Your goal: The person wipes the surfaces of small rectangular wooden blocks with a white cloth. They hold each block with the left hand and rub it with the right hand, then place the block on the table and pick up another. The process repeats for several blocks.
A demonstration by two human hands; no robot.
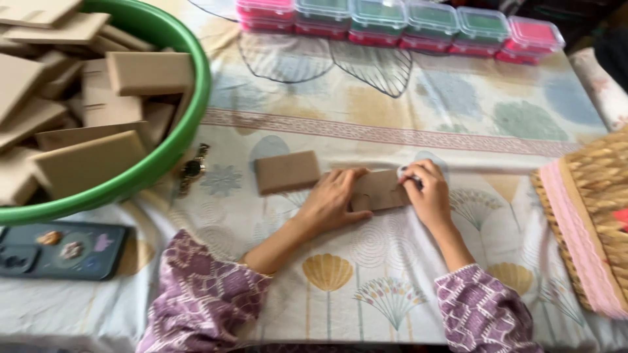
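At nine o'clock lies a dark flat phone in a decorated case [62, 252] on the surface, which is covered by a pale cloth printed with leaves and fans [405, 124]. Above it, from nine to eleven o'clock, a big round green plastic tub [190, 111] is heaped with flat brown cardboard pieces [149, 72]. Just beside the tub's rim, toward the centre, a dark-faced wristwatch [193, 168] rests on the cloth. Right of it sits a loose brown cardboard rectangle [286, 172], apart from the hands.

At the centre the left hand [330, 202] lies flat, fingers spread, pressing down the near end of a second brown cardboard rectangle [378, 189]. At the piece's three o'clock end the right hand [428, 193] has its grip curled at the edge; whether it pinches the cardboard or something small against it cannot be told. Both forearms wear purple patterned sleeves [203, 294].

Along twelve to one o'clock runs a row of clear-lidded pink and green plastic boxes [399, 23]. At three o'clock a woven straw basket edged with pink ribbon [589, 216] touches the frame.
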